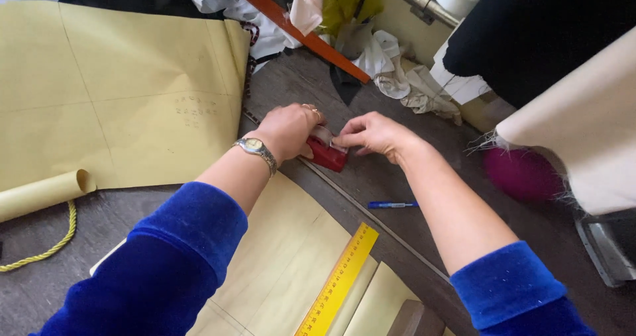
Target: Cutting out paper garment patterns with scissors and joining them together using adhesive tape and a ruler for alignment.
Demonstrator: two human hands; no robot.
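Red tape dispenser [327,154] pinned on the grey tabletop [397,177], just beyond the top edge of the yellow ruler [339,278].

Left hand [286,131] is clenched over the dispenser's body; right hand [375,135] pinches the clear tape end at its top. It looks small, rigid and light, likely to slide, so hold the body; the tape itself seems thin and sticky. Beside the ruler lies a blue pen [392,205].

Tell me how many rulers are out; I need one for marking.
2: a yellow ruler on the paper near the bottom edge, and a long orange ruler among the fabric at top. Others may be hidden.
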